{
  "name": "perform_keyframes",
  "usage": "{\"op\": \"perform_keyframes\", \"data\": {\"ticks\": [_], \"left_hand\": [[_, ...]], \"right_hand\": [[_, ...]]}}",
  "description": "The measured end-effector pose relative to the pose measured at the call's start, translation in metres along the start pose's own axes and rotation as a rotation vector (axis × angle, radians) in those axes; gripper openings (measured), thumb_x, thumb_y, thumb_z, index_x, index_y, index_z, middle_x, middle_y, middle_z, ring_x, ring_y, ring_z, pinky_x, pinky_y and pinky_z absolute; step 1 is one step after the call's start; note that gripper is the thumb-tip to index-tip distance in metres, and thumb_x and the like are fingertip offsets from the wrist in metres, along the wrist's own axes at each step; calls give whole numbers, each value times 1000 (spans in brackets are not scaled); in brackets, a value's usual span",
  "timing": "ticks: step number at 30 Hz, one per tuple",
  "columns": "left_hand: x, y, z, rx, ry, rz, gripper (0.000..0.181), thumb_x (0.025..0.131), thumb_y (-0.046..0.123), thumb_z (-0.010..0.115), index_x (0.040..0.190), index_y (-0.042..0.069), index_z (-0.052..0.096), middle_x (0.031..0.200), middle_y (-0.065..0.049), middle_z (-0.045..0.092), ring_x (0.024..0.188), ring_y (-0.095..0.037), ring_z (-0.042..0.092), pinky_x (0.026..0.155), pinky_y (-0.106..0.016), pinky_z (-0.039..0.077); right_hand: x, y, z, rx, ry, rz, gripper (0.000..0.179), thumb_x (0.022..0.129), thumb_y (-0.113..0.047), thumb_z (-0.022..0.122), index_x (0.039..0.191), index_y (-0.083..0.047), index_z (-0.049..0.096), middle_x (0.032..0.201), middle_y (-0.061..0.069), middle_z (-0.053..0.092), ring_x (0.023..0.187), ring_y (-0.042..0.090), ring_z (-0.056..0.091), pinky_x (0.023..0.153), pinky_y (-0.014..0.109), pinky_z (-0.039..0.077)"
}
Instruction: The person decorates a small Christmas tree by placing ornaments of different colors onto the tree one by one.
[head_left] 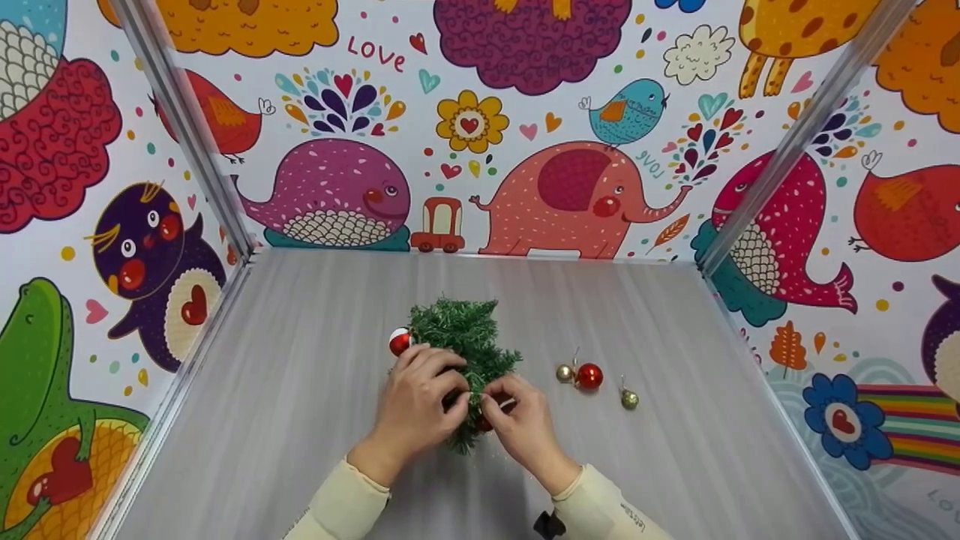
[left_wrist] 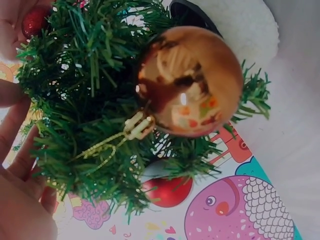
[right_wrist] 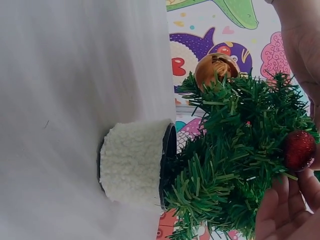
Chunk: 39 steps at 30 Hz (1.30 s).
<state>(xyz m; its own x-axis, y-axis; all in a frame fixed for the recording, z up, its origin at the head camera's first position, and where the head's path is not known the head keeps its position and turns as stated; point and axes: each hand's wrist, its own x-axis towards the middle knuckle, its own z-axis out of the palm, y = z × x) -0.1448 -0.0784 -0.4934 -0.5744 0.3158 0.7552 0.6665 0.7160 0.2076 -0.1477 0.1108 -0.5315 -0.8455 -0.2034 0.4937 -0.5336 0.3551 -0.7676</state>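
Grey tabletop [head_left: 300, 375], patterned walls [head_left: 439, 187]. White fleecy pot [right_wrist: 135, 165], black-rimmed, stands there holding small artificial tree [right_wrist: 225, 145], both hands at its branches. Right hand [head_left: 525, 420]: thumb, fingertip nearly together beside glittery red ball [right_wrist: 300, 150]; hold cannot be told. Left hand [head_left: 421, 394]: fingers bent, grip unclear.

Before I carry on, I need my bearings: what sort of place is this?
Probably a small staged work booth rather than a lived-in room: a grey tabletop is enclosed on the visible sides by cartoon-printed wall panels, with metal posts at the corners.
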Motion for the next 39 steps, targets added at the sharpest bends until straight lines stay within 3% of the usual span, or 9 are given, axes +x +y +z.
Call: {"op": "perform_keyframes", "data": {"ticks": [5,8,12,16,26,33,39], "left_hand": [[-1,0,1,-3,3,-5,7,74,15,77,72,19,71,101,2,69,102,-20,63,103,-43,40],[-1,0,1,-6,5,-2,8,73,15,77,72,19,71,101,2,69,102,-20,63,103,-44,40],[-2,1,1,-3,5,-1,7,73,15,77,71,19,71,101,2,69,102,-20,63,104,-43,39],[-2,0,1,1,10,6,7,73,15,76,71,19,71,102,2,69,103,-20,63,103,-43,39],[-2,0,1,-7,19,17,8,76,15,76,71,19,70,102,2,69,103,-19,63,104,-43,39],[-2,1,1,-11,16,16,6,77,16,75,73,19,71,102,2,69,103,-19,63,105,-42,39],[-2,0,1,-14,21,24,6,76,18,75,73,19,70,102,2,69,103,-19,63,105,-42,39]], "right_hand": [[0,0,-1,36,-27,56,16,88,3,69,85,-12,69,83,0,63,69,15,65,56,31,56],[2,-16,-6,61,-40,74,15,88,5,68,83,-10,68,82,1,63,69,16,66,56,30,57],[1,-21,-7,84,-38,79,14,87,8,67,82,-5,67,82,5,63,67,20,66,55,32,56],[-3,0,-3,96,-31,66,19,88,3,69,82,-14,67,83,-3,62,68,16,66,56,30,56],[-5,2,-7,35,-6,2,19,91,-6,69,87,-25,68,88,-11,63,77,10,64,63,30,57],[-5,-4,-7,10,24,-12,20,87,4,70,88,-17,70,88,-4,64,77,12,64,61,33,57],[-1,-33,-14,8,30,-50,16,84,10,68,86,-5,69,86,7,66,76,16,65,60,36,57]]}}
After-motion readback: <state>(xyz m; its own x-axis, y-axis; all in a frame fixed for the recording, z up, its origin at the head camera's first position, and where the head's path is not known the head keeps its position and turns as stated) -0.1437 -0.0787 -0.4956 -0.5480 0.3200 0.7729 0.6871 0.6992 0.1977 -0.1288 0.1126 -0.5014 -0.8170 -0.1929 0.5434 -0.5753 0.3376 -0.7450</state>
